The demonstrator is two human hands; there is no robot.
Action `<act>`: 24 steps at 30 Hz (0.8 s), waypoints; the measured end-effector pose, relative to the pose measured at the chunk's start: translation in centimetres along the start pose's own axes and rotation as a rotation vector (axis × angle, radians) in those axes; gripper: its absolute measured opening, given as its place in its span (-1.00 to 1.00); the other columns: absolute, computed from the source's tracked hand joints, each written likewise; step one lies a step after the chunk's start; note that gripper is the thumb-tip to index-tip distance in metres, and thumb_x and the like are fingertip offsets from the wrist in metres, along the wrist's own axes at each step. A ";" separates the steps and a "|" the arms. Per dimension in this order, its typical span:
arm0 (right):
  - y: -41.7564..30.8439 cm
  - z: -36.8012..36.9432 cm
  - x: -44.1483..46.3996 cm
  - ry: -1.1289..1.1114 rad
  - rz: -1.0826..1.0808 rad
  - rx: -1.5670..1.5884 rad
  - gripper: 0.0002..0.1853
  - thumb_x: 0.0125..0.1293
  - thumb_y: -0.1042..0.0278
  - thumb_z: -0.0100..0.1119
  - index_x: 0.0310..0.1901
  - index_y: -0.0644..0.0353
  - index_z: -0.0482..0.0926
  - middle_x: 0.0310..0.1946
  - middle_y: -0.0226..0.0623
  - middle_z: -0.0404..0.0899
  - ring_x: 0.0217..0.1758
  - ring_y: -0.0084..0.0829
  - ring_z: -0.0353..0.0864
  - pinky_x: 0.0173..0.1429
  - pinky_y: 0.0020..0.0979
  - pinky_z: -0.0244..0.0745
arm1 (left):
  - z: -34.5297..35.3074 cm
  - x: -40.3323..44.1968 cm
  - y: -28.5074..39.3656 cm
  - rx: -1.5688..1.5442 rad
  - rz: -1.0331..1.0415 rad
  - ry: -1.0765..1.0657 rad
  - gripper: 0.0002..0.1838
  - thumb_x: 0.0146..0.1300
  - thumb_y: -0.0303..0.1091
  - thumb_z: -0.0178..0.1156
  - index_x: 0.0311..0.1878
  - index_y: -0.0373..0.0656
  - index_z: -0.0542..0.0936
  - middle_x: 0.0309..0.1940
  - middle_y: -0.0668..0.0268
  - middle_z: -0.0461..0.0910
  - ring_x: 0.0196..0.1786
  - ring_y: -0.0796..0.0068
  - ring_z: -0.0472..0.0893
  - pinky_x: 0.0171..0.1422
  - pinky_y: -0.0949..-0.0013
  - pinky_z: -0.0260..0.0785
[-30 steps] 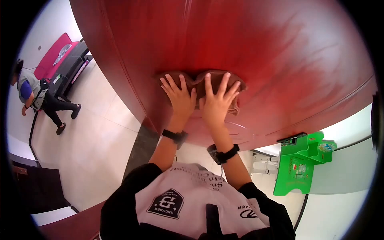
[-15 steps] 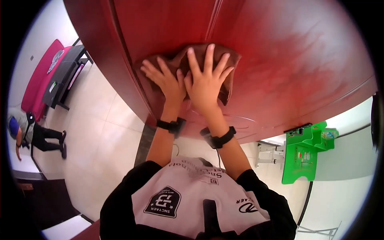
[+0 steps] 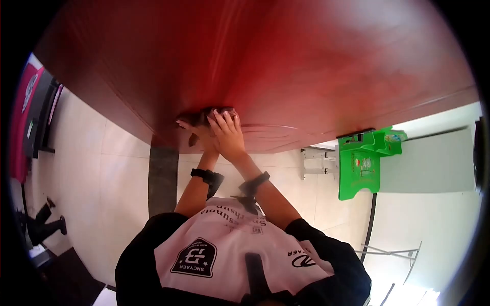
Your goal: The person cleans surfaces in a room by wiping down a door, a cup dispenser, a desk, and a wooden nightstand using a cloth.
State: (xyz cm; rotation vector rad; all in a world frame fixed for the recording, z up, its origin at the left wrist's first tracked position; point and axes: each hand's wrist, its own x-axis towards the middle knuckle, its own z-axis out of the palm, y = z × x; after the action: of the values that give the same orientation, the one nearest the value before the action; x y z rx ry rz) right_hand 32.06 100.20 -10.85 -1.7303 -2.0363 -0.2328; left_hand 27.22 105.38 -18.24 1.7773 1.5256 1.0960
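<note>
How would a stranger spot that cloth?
Start with the huge red panel across the top of the view. Left of centre, near its lower edge, the left hand and right hand lie side by side; the brown cloth is bunched beneath them. Its dull, crumpled folds set it apart from the smooth, glossy panel.

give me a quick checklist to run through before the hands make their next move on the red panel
1. Cloth against the red panel: ok, it lies there under the hands.
2. Cloth spread flat: not ok, it looks bunched.
3. Right hand on the cloth: ok, fingers stretched over it.
4. Left hand fully flat on the cloth: cannot tell, the right hand covers part of it.
5. Other person clear of the hands: ok, only legs show, at the far left across the floor.
6. Red panel free of dust: cannot tell, blur and glare hide it.
</note>
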 end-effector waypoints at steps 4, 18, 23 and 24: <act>1.5 -5.5 0.0 0.147 0.136 0.100 -0.41 0.13 0.38 0.01 0.27 0.16 0.36 0.42 -0.10 0.09 0.47 0.10 -0.02 0.48 0.14 -0.14 | 1.8 0.0 5.0 -0.287 0.075 -0.082 -0.04 0.26 0.12 0.09 0.48 -0.09 -0.25 0.47 -0.15 -0.45 0.49 -0.27 -0.43 0.44 -0.33 -0.51; 12.3 -8.6 -4.0 0.757 0.662 0.168 -0.30 0.24 0.30 0.02 0.40 0.29 0.08 0.47 0.23 -0.33 0.50 0.35 -0.43 0.50 0.12 -0.34 | 3.4 -0.7 17.4 0.449 1.052 0.224 -0.55 0.30 0.00 0.04 0.27 0.38 0.46 0.41 0.29 0.16 0.36 -0.14 0.10 0.32 -0.43 -0.75; 13.5 -7.9 -6.3 0.745 0.814 0.439 -0.49 0.29 0.26 -0.04 0.23 0.35 0.37 0.45 0.26 -0.24 0.49 0.36 -0.47 0.50 0.12 -0.48 | 3.8 -2.2 19.0 0.633 1.216 0.007 -0.54 0.32 -0.15 0.05 0.30 0.40 0.43 0.41 0.50 0.24 0.29 0.17 0.30 0.36 -0.34 -0.77; 13.7 -8.7 -5.4 0.843 0.818 0.345 -0.50 0.31 0.25 -0.06 0.22 0.33 0.37 0.43 0.29 -0.19 0.49 0.35 -0.49 0.50 0.11 -0.47 | 4.1 -1.9 20.0 0.618 1.254 0.042 -0.54 0.31 -0.17 0.06 0.29 0.37 0.44 0.41 0.55 0.24 0.34 0.19 0.24 0.38 -0.28 -0.76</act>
State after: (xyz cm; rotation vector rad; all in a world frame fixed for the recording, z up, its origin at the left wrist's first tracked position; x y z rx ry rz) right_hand 47.94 94.49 -7.80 -1.6781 -0.6631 -0.2554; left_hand 41.21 99.81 -4.27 3.3319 0.6411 1.1853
